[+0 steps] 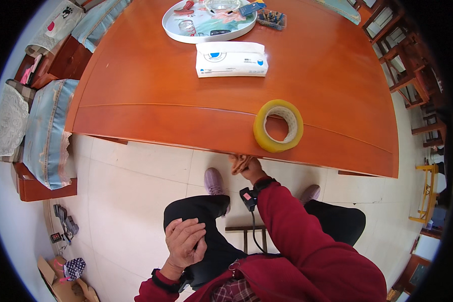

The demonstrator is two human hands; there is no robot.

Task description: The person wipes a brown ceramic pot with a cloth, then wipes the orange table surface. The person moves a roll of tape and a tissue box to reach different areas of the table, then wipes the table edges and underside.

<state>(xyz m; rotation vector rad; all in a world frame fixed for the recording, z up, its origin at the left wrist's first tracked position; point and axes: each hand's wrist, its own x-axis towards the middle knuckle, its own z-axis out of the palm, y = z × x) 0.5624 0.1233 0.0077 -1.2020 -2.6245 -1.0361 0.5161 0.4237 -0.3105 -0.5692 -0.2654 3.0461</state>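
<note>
My right hand (254, 170) grips a crumpled brown cloth (241, 164) right at the front edge of the wooden table (166, 124). Part of that hand is hidden by the cloth and the wrist strap. Just above it, a roll of clear yellowish packing tape (262, 130) lies flat near the table's edge. My left hand (187, 241) is over my left thigh, its fingers together and curled in. No object shows in it, though the palm is mostly turned from view. Farther back on the table lies a white soft pack of tissues (232, 65).
A round white tray (173, 37) holds a glass, a dark key fob and other small items. Beside it stands a clear plastic box of small items (272, 19). A cloth-covered seat (47, 132) flanks the left side. An open cardboard box (53, 281) stands lower left; wooden stools (411, 75) line the right.
</note>
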